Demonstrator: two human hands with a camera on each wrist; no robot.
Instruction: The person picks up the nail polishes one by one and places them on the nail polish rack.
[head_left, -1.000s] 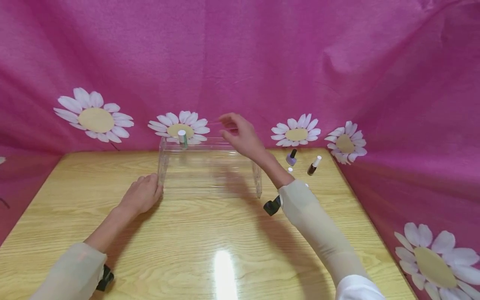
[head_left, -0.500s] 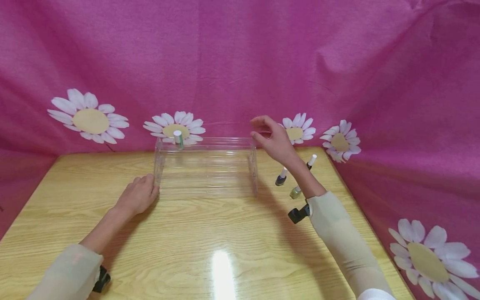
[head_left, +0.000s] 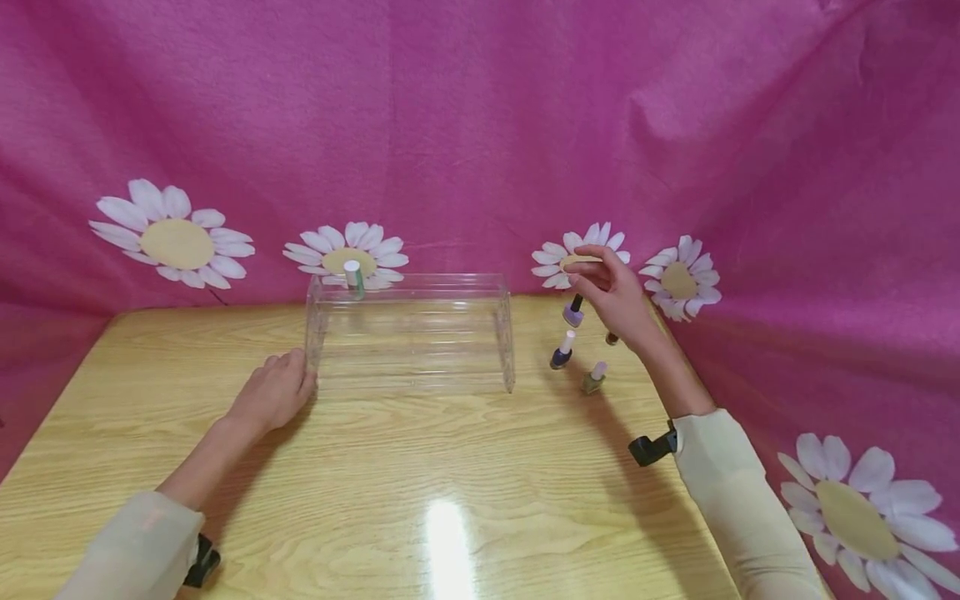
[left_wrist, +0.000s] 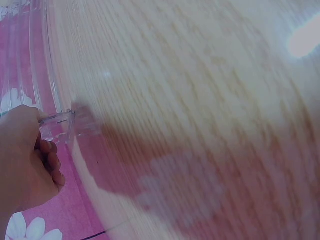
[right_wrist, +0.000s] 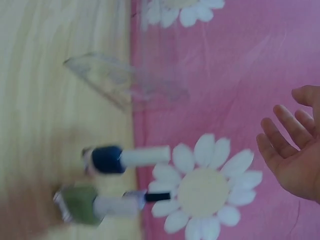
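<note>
Pink daisy-print cloth [head_left: 480, 142] hangs behind a wood-grain desk [head_left: 360, 483] in the head view. A clear, tiered rack [head_left: 412, 342] stands at centre, a white-capped green bottle [head_left: 355, 282] upright on its top at left. The left hand [head_left: 272, 392], left of centre, grips the rack's side. The right hand [head_left: 618, 296], right of centre, is empty with loosely bent fingers, above a black-capped purple bottle [head_left: 573, 315]. Below it sit a navy bottle [head_left: 561, 357] and an olive bottle [head_left: 593, 381], pale-capped; the wrist mostly hides a dark bottle [head_left: 612, 339].

Left wrist view: at the left edge, curled fingers hold the rack's edge.

Right wrist view, blurred: the relaxed hand at right is well apart from the navy, olive and purple bottles, lower left; the rack is upper left.
</note>
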